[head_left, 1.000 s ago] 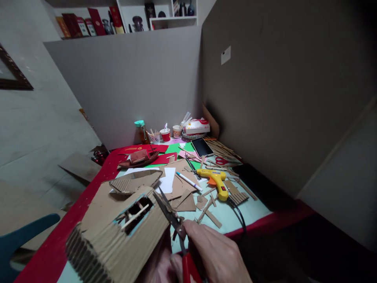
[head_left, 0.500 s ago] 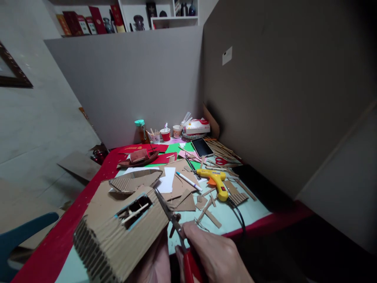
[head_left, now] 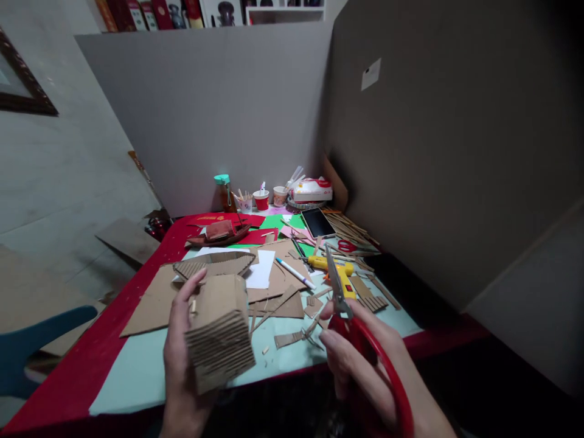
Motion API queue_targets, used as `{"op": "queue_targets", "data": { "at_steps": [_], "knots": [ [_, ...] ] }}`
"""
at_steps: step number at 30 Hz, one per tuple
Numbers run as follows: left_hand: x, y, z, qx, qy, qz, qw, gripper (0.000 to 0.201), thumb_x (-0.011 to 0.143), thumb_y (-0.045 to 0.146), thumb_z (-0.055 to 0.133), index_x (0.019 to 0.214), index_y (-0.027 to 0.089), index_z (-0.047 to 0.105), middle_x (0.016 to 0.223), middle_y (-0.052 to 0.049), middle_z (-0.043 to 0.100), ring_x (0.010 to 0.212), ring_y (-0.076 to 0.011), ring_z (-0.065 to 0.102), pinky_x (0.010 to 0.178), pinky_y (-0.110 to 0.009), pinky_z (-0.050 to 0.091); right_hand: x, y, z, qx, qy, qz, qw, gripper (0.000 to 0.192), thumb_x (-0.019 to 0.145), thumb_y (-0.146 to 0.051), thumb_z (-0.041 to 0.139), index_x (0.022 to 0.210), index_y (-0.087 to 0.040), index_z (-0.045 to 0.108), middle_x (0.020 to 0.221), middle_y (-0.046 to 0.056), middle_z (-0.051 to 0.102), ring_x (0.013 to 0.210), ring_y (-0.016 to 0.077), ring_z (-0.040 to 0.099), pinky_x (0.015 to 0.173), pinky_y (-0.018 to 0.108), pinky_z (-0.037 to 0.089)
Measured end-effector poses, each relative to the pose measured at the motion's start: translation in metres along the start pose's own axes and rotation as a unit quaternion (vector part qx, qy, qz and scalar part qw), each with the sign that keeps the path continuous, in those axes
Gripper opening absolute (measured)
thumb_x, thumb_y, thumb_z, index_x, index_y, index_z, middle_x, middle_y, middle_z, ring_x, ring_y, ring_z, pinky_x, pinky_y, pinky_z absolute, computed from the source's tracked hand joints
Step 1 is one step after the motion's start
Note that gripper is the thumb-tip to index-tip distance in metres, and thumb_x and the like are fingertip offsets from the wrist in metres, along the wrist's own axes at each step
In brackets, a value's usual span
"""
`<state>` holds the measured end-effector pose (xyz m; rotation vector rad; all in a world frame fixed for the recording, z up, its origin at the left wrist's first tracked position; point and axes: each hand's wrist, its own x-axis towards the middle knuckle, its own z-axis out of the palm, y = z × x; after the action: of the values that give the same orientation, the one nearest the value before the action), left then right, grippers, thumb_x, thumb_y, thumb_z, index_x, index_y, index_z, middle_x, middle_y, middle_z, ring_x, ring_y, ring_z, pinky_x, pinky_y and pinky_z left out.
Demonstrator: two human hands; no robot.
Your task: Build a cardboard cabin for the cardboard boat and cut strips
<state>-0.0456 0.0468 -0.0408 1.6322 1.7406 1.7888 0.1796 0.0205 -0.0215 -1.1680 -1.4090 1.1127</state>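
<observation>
Head view: nearest the camera, the left hand (head_left: 180, 353) grips a corrugated cardboard model (head_left: 220, 331) from its left side, the thumb lying up along its top edge, and holds it raised over the near edge of the table (head_left: 132, 377). The right hand (head_left: 365, 365) is closed around the red handles of a pair of scissors (head_left: 360, 331), fingers through the loops, with the dark blades pointing up and away, closed or nearly so, and well apart from the model. Between the two hands, small cardboard scraps (head_left: 292, 337) lie on the pale green table surface. Just beyond the model sit flat cardboard sheets (head_left: 155, 304), a ribbed cardboard boat-shaped piece (head_left: 214, 264) and a white sheet of paper (head_left: 261, 274), with a white pen (head_left: 294, 272) beside them. Behind the scissor blades rests a yellow glue gun (head_left: 337, 271). Farther back lie a phone (head_left: 318, 222), a second pair of red scissors (head_left: 347, 246) among wooden sticks (head_left: 349, 231), and a small brown model boat (head_left: 219, 233) on red paper. Along the grey partition (head_left: 205, 109) at the far edge stand a bottle with a teal cap (head_left: 222, 191), small paper cups (head_left: 261, 199) and a tissue pack (head_left: 312, 190).
</observation>
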Motion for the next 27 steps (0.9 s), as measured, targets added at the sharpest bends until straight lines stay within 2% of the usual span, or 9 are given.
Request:
{"op": "queue_targets", "data": {
  "at_steps": [3, 6, 8, 10, 13, 16, 19, 22, 27],
  "knots": [
    [0.002, -0.009, -0.003, 0.033, 0.014, 0.019, 0.999, 0.067, 0.086, 0.032, 0.069, 0.149, 0.028, 0.047, 0.109, -0.005, 0.071, 0.102, -0.0238, 0.07, 0.087, -0.036, 0.056, 0.014, 0.008, 0.005, 0.016, -0.041, 0.019, 0.999, 0.032, 0.094, -0.052, 0.064, 0.109, -0.025, 0.053, 0.069, -0.003, 0.065, 0.052, 0.0174, 0.064, 0.052, 0.028, 0.052],
    [-0.001, -0.022, -0.003, 0.081, 0.042, 0.049, 0.995, 0.079, 0.081, 0.025, 0.071, 0.154, 0.026, 0.041, 0.109, -0.007, 0.069, 0.105, -0.0271, 0.069, 0.094, -0.041, 0.054, 0.022, 0.014, 0.019, 0.004, -0.068, 0.012, 0.998, 0.038, 0.088, -0.044, 0.072, 0.117, -0.027, 0.053, 0.088, 0.002, 0.073, 0.069, 0.0219, 0.072, 0.064, 0.033, 0.058],
    [-0.004, -0.03, -0.003, 0.106, 0.056, 0.069, 0.99, 0.075, 0.084, 0.023, 0.069, 0.154, 0.025, 0.042, 0.112, -0.008, 0.069, 0.104, -0.0274, 0.069, 0.096, -0.043, 0.054, 0.025, 0.018, 0.029, -0.028, -0.078, -0.008, 0.997, 0.047, 0.083, -0.038, 0.076, 0.123, -0.027, 0.052, 0.094, 0.003, 0.075, 0.082, 0.0251, 0.074, 0.075, 0.037, 0.059],
    [-0.008, -0.036, -0.002, 0.117, 0.051, 0.086, 0.988, 0.071, 0.087, 0.022, 0.066, 0.153, 0.025, 0.042, 0.115, -0.009, 0.07, 0.106, -0.0258, 0.07, 0.099, -0.041, 0.054, 0.027, 0.021, 0.039, -0.058, -0.076, -0.039, 0.995, 0.053, 0.082, -0.032, 0.076, 0.128, -0.027, 0.051, 0.09, 0.001, 0.074, 0.084, 0.0257, 0.073, 0.083, 0.039, 0.059],
    [-0.01, -0.042, 0.001, 0.124, 0.033, 0.094, 0.987, 0.066, 0.09, 0.022, 0.064, 0.152, 0.027, 0.042, 0.12, -0.008, 0.071, 0.109, -0.0229, 0.071, 0.1, -0.037, 0.056, 0.032, 0.024, 0.051, -0.055, -0.074, -0.076, 0.993, 0.047, 0.086, -0.026, 0.066, 0.13, -0.027, 0.047, 0.084, -0.001, 0.07, 0.071, 0.0213, 0.069, 0.079, 0.037, 0.059],
    [-0.008, -0.046, -0.002, 0.135, 0.019, 0.07, 0.988, 0.061, 0.094, 0.021, 0.058, 0.152, 0.027, 0.042, 0.124, -0.01, 0.071, 0.11, -0.0224, 0.073, 0.098, -0.036, 0.059, 0.042, 0.025, 0.056, -0.04, -0.086, -0.1, 0.99, 0.044, 0.089, -0.026, 0.061, 0.13, -0.028, 0.045, 0.093, 0.002, 0.07, 0.072, 0.02, 0.068, 0.073, 0.034, 0.059],
    [-0.005, -0.049, -0.013, 0.13, -0.029, 0.049, 0.99, 0.055, 0.098, 0.02, 0.049, 0.152, 0.025, 0.041, 0.13, -0.012, 0.071, 0.115, -0.0203, 0.072, 0.096, -0.032, 0.059, 0.054, 0.025, 0.055, -0.08, -0.116, -0.115, 0.983, 0.046, 0.089, -0.019, 0.058, 0.132, -0.029, 0.044, 0.099, 0.003, 0.069, 0.081, 0.0209, 0.067, 0.075, 0.034, 0.057],
    [-0.005, -0.052, -0.03, 0.132, -0.085, 0.053, 0.986, 0.045, 0.099, 0.022, 0.047, 0.144, 0.023, 0.051, 0.135, -0.011, 0.071, 0.117, -0.0184, 0.072, 0.097, -0.027, 0.057, 0.064, 0.025, 0.052, -0.132, -0.143, -0.116, 0.974, 0.046, 0.087, -0.013, 0.058, 0.13, -0.027, 0.048, 0.099, 0.003, 0.067, 0.087, 0.0223, 0.065, 0.077, 0.035, 0.054],
    [-0.009, -0.057, -0.047, 0.179, -0.112, 0.075, 0.975, 0.038, 0.093, 0.023, 0.047, 0.122, 0.01, 0.068, 0.117, -0.016, 0.079, 0.106, -0.0246, 0.077, 0.095, -0.032, 0.059, 0.073, 0.023, 0.05, -0.168, -0.155, -0.113, 0.967, 0.045, 0.085, -0.011, 0.059, 0.126, -0.029, 0.055, 0.105, 0.003, 0.068, 0.09, 0.0235, 0.061, 0.077, 0.036, 0.049]
  ]
}}
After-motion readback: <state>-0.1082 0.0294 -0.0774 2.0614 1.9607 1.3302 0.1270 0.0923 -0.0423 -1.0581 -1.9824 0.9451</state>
